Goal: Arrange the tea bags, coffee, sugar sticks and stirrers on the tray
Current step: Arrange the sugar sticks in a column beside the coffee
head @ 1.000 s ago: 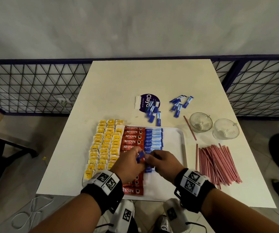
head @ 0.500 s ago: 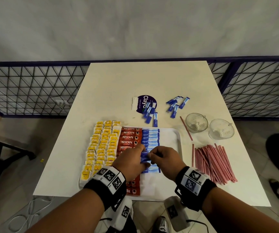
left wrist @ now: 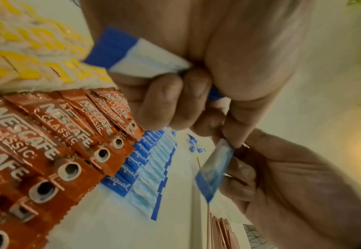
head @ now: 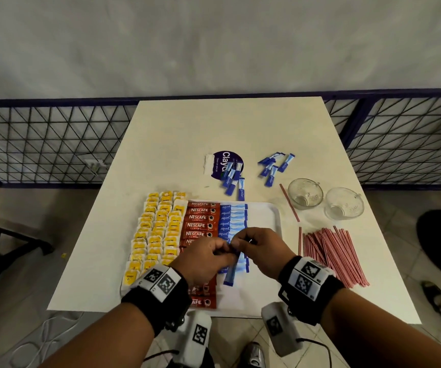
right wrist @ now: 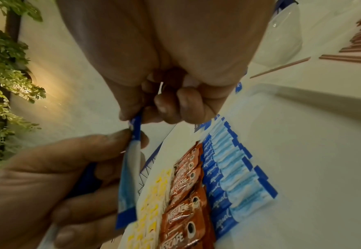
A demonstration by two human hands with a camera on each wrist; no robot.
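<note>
l hand [head: 208, 257] & r hand [head: 260, 251] meet knuckle to knuckle over the middle of the white plastic tray [head: 268, 216], both w/ fingers curled. l hand grips at least one blue-and-white paper sugar stick [left wrist: 132, 55] in its fist, end poking out by the palm. r hand pinches the top of another blue-and-white sugar stick [head: 231, 274] btwn thumb & forefinger; it hangs down from the fingers, lower end just above the tray. l fingertips touch that same stick in the wrist views. under the hands: column of laid sugar sticks [head: 234, 217] on the tray, red nescafe coffee sachets [head: 200, 221] just left of them, yellow-tagged tea bags [head: 158, 229] further left. loose blue sugar sticks [head: 273, 167] lie on the cream table [head: 214, 128] beyond the tray. pile of red-and-white striped stirrers [head: 330, 253] right of the tray, off it, near the r wrist.
</note>
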